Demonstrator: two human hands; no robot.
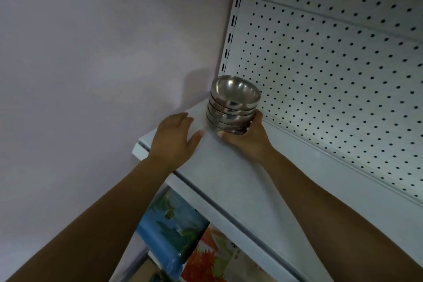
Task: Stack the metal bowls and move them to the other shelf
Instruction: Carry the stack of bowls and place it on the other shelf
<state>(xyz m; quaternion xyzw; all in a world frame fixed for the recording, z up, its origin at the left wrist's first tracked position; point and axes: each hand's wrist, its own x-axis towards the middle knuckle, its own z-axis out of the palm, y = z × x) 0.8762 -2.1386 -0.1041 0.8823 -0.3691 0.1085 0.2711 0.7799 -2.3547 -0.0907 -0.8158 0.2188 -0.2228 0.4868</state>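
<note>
Several shiny, round, nested metal bowls (233,105)

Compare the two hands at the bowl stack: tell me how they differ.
The right hand grips the bottom of the stack of metal bowls; the left hand holds nothing. The right hand's fingers are curled; the left hand's are spread, nearly straight. Both reach over the white shelf, flanking the stack.
</note>
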